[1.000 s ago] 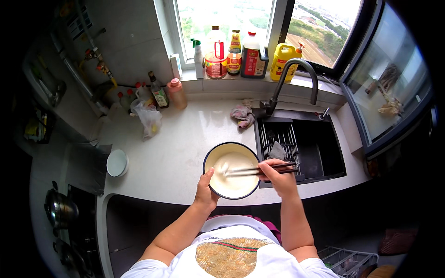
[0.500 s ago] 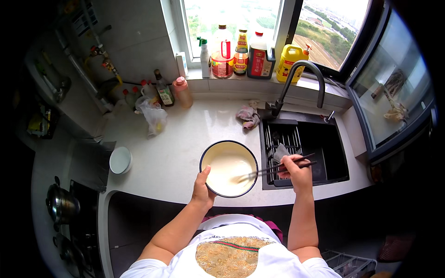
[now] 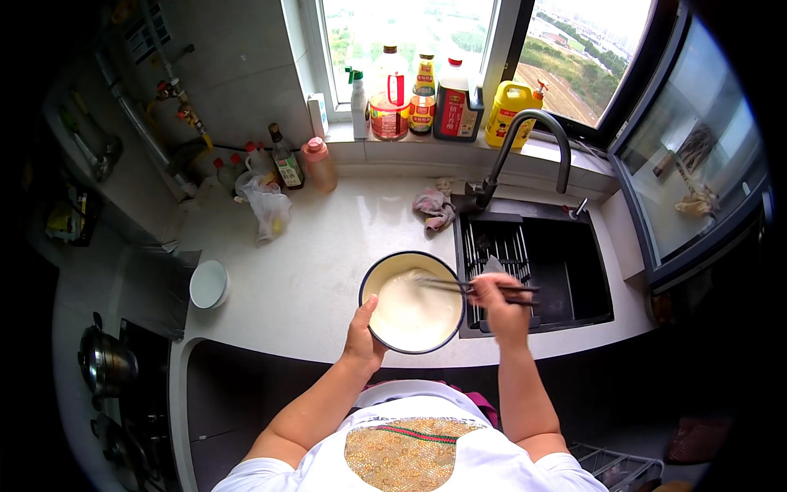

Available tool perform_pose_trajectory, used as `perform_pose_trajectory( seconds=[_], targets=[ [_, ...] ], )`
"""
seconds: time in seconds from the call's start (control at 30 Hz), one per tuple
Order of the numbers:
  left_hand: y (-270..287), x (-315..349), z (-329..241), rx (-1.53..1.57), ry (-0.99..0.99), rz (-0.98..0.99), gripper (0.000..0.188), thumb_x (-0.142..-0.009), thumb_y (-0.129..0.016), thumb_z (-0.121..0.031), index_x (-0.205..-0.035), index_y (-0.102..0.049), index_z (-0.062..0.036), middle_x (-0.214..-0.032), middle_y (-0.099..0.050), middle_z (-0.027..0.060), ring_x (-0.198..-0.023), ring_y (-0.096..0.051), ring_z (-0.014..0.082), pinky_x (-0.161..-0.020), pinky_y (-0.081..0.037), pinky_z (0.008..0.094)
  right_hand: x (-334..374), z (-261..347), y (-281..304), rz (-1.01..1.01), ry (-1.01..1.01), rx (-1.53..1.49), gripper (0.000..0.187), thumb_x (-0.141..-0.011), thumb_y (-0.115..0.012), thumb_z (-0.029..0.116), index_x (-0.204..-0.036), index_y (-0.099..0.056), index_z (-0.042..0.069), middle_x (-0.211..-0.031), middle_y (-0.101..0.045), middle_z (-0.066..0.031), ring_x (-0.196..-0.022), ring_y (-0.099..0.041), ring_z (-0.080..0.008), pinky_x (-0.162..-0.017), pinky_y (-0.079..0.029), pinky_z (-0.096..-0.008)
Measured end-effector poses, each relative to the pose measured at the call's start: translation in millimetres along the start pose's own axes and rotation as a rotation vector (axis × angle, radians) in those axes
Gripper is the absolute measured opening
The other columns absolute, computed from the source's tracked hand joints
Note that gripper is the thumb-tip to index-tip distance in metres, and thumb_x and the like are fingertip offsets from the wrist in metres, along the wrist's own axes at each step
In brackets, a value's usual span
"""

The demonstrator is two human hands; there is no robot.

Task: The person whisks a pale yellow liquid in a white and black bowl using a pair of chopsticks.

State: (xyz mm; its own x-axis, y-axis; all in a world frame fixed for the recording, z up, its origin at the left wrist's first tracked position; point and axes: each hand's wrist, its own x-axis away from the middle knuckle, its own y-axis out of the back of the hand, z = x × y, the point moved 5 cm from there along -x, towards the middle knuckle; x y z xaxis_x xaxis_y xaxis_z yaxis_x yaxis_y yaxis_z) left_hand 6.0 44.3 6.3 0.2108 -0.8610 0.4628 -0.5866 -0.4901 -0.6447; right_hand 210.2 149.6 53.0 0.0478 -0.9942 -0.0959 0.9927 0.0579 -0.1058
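A round bowl (image 3: 384, 266) with a dark blue rim and cream inside sits at the counter's front edge. In it is a pale, creamy liquid (image 3: 416, 316). My left hand (image 3: 363, 334) grips the bowl's near left side, thumb over the rim. My right hand (image 3: 502, 305), slightly blurred, is closed around a pair of dark chopsticks (image 3: 449, 285). Their tips reach into the far part of the liquid; the back ends stick out to the right of my hand, over the sink's edge.
The black sink (image 3: 586, 271) with a drying rack (image 3: 512, 242) and tall faucet (image 3: 566, 156) lies right. A crumpled cloth (image 3: 434, 209) is beside it. A white bowl (image 3: 210, 284), plastic bag (image 3: 266, 205) and pink-capped bottle (image 3: 319, 166) stand left. Bottles (image 3: 389, 98) line the windowsill.
My right hand has moved left and the chopstick tips have swung from the bowl's right side to its far part. The bowl has shifted slightly right with my left hand.
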Motion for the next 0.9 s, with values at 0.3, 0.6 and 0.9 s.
perform_pose_trajectory(
  seconds=[0.3, 0.6, 0.9],
  targets=[
    [7, -2, -2, -0.005, -0.027, 0.004, 0.052, -0.088, -0.052, -0.039, -0.125, -0.047, -0.0023, -0.121, -0.056, 0.0130, -0.112, -0.054, 0.0232, -0.096, -0.043, 0.0365, -7, 9, 19, -0.042, -0.059, 0.044, 0.010, -0.084, -0.067, 0.011, -0.080, -0.066, 0.002, -0.068, -0.063, -0.0042, -0.057, -0.061, -0.0095, -0.053, -0.051, -0.0210],
    [11, -3, -4, -0.012, -0.047, 0.019, 0.052, -0.088, -0.052, -0.039, -0.125, -0.047, -0.0020, -0.120, -0.056, 0.0129, -0.113, -0.054, 0.0231, -0.095, -0.044, 0.0357, -3, 10, 21, 0.052, -0.208, 0.050, 0.010, -0.083, -0.066, 0.009, -0.080, -0.066, -0.001, -0.069, -0.065, -0.0059, -0.057, -0.062, -0.0112, -0.053, -0.052, -0.0218],
    [13, -6, 1, -0.002, -0.031, -0.003, 0.051, -0.088, -0.052, -0.038, -0.124, -0.048, -0.0026, -0.118, -0.057, 0.0123, -0.110, -0.056, 0.0232, -0.092, -0.046, 0.0351, 4, 0, 14, 0.151, -0.289, 0.038, 0.008, -0.081, -0.068, 0.008, -0.079, -0.066, 0.001, -0.069, -0.065, -0.0046, -0.060, -0.063, -0.0102, -0.054, -0.053, -0.0217]
  ],
)
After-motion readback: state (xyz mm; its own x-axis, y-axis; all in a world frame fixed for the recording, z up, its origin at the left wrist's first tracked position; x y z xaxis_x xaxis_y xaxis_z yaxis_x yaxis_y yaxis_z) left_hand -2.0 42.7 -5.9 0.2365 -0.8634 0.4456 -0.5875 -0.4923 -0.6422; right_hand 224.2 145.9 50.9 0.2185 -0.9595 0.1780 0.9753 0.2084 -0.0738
